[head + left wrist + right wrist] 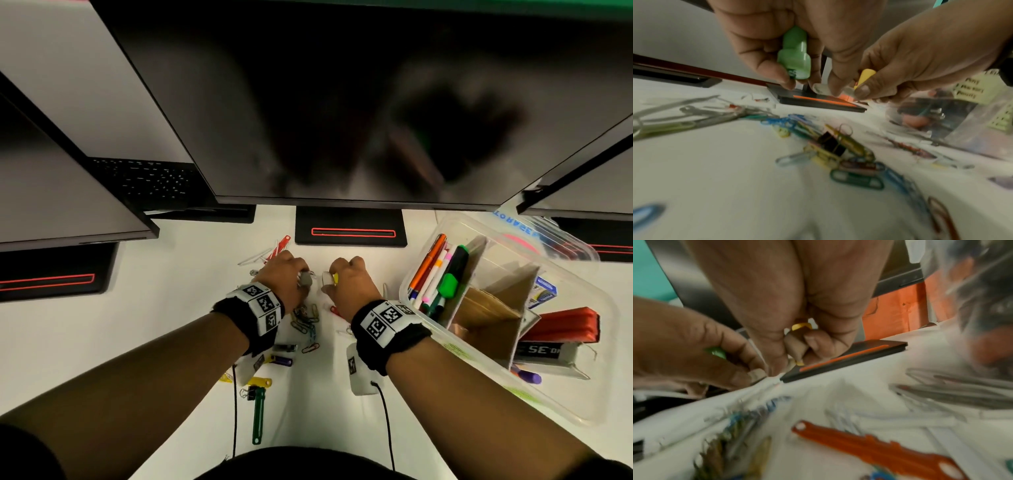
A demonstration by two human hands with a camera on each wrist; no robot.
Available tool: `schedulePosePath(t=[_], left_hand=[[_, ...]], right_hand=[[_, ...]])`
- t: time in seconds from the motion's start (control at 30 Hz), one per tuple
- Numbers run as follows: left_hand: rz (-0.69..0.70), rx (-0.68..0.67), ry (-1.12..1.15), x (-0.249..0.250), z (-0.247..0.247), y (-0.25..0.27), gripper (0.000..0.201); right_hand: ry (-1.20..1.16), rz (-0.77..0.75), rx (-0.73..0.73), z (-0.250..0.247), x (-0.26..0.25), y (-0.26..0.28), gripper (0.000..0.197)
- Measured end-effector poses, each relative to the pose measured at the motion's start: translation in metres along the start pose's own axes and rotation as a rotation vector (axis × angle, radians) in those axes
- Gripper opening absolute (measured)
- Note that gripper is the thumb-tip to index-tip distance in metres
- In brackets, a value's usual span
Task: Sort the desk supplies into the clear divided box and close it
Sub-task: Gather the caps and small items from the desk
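Green plastic shows in the left hand (777, 42), whose grip is curled round a small green cap-like piece (794, 60), while the right hand (920, 53) pinches a yellow piece (865, 76); both hang over the paper clips (306, 320) on the table (178, 325). With each hand already full, reaching for more risks dropping a piece into that loose scatter. Carrying them to the clear divided box (579, 416) at the right, a wrist could knock its cardboard dividers (493, 329) or land the pieces in the pen compartment.

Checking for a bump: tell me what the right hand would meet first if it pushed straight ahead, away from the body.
Probably the black monitor stand. The right hand, gripping a small yellow piece, points toward it over bare desk, though depth is unclear.
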State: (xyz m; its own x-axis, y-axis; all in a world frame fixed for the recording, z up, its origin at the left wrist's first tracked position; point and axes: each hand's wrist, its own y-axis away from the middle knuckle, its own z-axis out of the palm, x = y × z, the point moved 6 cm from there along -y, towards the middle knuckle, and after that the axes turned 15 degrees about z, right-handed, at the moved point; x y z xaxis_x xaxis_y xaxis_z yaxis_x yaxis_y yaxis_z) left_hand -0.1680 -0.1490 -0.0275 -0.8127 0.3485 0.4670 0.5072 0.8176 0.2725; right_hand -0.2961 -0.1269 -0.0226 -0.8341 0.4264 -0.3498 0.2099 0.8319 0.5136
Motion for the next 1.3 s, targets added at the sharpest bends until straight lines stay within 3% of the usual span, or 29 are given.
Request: schedulePosePath(t=[0.27,0.47,0.67,0.87,1.0,1.07,1.2,1.3], left_hand=[[0.100,0.146,0.086,0.042,-0.024,0.015,0.034],[0.297,0.108,0.173,0.131,-0.013,0.011,0.033],[0.323,0.137,0.272,0.184,-0.001,0.004,0.034],[0.427,0.160,0.086,0.211,-0.004,0.004,0.035],[0.539,0.104,0.142,0.242,0.011,-0.001,0.034],[0.538,0.070,0.200,0.250,0.020,-0.007,0.041],[0.513,-0.011,0.292,0.249,0.032,-0.016,0.073],[0.517,-0.042,0.352,0.243,0.035,-0.019,0.083]], right_hand=[[-0.249,-0.061,0.175,-0.071,0.021,0.072,0.034],[-0.336,0.139,0.373,-0.135,0.109,0.094,0.030],[-0.211,0.272,0.357,-0.136,0.175,0.099,0.032],[-0.199,0.246,0.333,-0.125,0.183,0.096,0.029],[-0.210,0.224,0.384,-0.123,0.183,0.094,0.036],[-0.238,0.223,0.402,-0.123,0.184,0.094,0.038],[-0.275,0.218,0.429,-0.125,0.187,0.096,0.046],[-0.313,0.190,0.456,-0.125,0.185,0.097,0.046]])
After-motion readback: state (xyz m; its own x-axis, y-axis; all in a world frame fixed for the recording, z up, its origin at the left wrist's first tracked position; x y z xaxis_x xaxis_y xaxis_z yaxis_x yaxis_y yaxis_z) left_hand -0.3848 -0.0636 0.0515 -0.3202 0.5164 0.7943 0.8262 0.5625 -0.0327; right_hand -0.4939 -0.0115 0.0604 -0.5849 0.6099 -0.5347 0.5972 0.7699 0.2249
